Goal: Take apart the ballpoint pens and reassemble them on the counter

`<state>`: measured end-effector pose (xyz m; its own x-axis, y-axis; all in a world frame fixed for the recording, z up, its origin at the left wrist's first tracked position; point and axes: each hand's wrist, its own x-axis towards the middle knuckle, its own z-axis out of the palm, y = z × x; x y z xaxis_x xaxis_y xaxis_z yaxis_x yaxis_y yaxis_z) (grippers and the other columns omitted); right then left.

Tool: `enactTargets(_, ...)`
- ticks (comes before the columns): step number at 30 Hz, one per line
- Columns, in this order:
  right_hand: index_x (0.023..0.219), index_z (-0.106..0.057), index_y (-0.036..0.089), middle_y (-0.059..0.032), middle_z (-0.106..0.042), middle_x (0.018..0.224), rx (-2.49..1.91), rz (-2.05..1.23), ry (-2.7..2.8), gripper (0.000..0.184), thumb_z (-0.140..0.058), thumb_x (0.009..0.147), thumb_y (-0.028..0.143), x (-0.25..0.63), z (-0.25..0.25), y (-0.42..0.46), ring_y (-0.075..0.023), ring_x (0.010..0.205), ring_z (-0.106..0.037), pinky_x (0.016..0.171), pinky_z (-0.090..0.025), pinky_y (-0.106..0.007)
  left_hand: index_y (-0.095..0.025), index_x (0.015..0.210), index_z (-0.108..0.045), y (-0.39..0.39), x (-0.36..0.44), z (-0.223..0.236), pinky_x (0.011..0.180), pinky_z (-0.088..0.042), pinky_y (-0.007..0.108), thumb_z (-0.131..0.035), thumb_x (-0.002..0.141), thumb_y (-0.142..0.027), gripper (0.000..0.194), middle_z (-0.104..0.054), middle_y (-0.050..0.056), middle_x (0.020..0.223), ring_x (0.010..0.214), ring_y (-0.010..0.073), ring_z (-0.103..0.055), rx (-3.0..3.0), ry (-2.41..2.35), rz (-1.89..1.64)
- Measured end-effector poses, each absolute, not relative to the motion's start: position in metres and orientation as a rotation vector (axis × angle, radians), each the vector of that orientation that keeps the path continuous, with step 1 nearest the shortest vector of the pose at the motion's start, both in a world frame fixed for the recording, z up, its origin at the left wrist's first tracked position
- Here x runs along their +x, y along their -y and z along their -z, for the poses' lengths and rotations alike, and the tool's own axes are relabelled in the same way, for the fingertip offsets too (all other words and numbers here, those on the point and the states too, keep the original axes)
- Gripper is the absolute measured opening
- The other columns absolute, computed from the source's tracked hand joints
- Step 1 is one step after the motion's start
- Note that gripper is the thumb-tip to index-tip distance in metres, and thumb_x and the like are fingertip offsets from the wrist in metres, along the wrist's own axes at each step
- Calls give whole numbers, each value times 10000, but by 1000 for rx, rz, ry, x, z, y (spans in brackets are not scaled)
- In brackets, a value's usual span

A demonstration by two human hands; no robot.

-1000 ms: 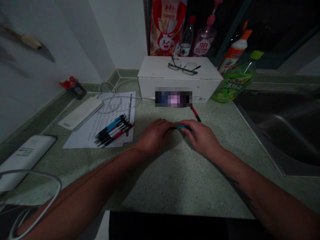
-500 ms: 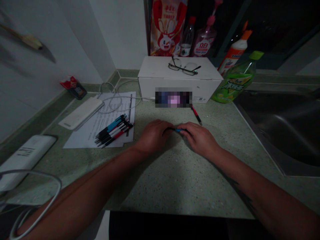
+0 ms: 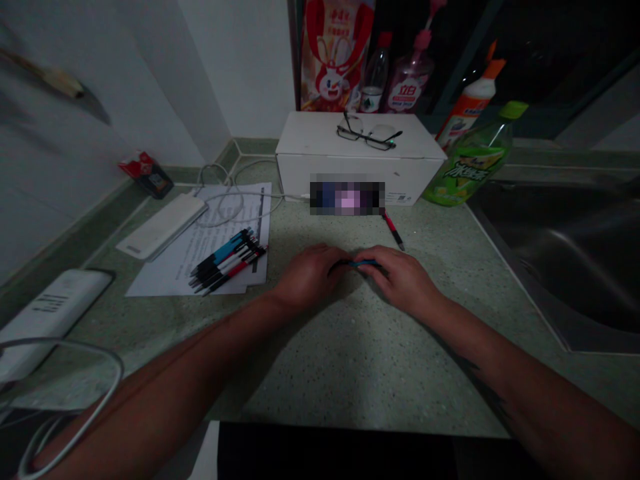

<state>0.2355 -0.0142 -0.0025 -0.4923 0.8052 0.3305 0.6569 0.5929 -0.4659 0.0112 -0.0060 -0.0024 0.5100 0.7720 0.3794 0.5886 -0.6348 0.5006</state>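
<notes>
Blue pen (image 3: 365, 263) held at 2 ends by left hand (image 3: 307, 277) and right hand (image 3: 401, 280), both curled nearly shut on it, mid-counter (image 3: 320, 367); red pen (image 3: 393, 231) lying at 1 o'clock, pen bundle (image 3: 227, 261) at 9 o'clock.

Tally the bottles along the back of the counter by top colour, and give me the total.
Red top, clear bottle: 1
Pink top, pink bottle: 1
Orange top, white squeeze bottle: 1
Green top, green bottle: 1
Total: 4
</notes>
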Motion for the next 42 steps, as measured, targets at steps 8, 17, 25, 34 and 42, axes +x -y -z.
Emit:
enactTargets(8, 1127, -696, 234, -68, -794, 1039, -1170, -405, 2271, 201, -515, 1057, 284, 234, 4, 16, -241, 943, -748, 819, -577, -380, -208, 1030, -772, 6, 8, 2, 806, -588, 393, -630, 991, -220, 148, -790, 74, 921, 861, 232, -723, 2410, -1150, -848)
enactTargets(17, 1109, -686, 236, -63, -787, 1017, -1138, -447, 2257, 176, -527, 1041, 266, 234, 4, 16, -234, 930, -745, 824, -573, -375, -203, 1043, -773, 7, 10, 1, 800, -585, 379, -661, 983, -214, 128, -794, 73, 923, 859, 233, -733, 2427, -1154, -829)
enactTargets(25, 1096, -707, 251, -69, -767, 1013, -1211, -372, 2242, 153, -584, 1017, 296, 235, 2, 14, -250, 925, -731, 794, -563, -389, -195, 997, -761, 6, 9, 4, 810, -588, 398, -633, 995, -228, 132, -788, 83, 925, 857, 230, -723, 2408, -1191, -878)
enactTargets(34, 1107, -724, 223, -77, -788, 1011, -1203, -358, 2285, 235, -530, 1067, 349, 235, 3, 14, -250, 921, -741, 797, -562, -385, -197, 1039, -763, 5, 9, 4, 834, -589, 412, -654, 980, -208, 125, -794, 82, 934, 883, 241, -725, 2458, -1158, -864)
enactTargets(42, 1106, -741, 241, -57, -791, 993, -1216, -356, 2290, 248, -521, 1067, 349, 236, 5, 14, -234, 904, -738, 787, -554, -363, -210, 1043, -771, 5, 8, 5, 809, -588, 381, -671, 977, -219, 121, -790, 68, 902, 857, 230, -727, 2488, -1159, -856)
